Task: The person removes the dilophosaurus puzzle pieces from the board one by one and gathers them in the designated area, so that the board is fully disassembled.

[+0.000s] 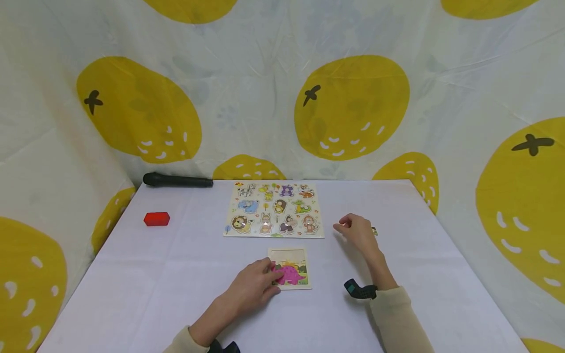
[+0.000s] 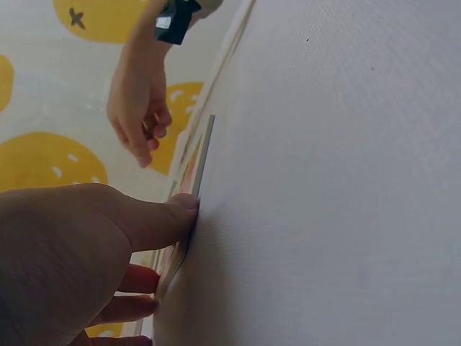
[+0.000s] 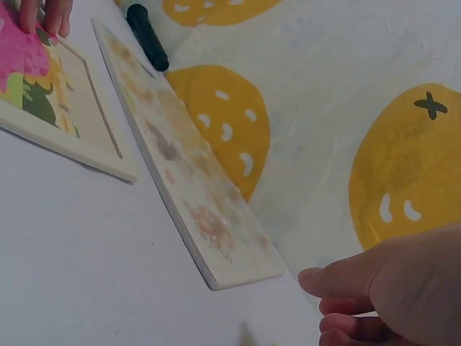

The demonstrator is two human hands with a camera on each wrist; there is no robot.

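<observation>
A small square jigsaw puzzle (image 1: 295, 275) with a pink dinosaur lies in its pale wooden frame near the middle of the table. Along the frame's top runs a bare strip with no picture. My left hand (image 1: 253, 284) grips the frame's left side, thumb at the near edge and a finger over the picture. Above the table, right of a larger animal board (image 1: 273, 233), hovers my right hand (image 1: 358, 233). Its fingers are loosely curled, and nothing shows between them in the right wrist view. A small printed piece (image 1: 374, 231) lies beyond that hand, partly hidden by it.
The animal board lies flat behind the puzzle. A black microphone (image 1: 178, 180) rests at the back left edge, with a red block (image 1: 156, 219) in front of it. Fabric printed with yellow fruit (image 1: 351, 108) hangs behind and beside the white-covered table (image 1: 110, 294).
</observation>
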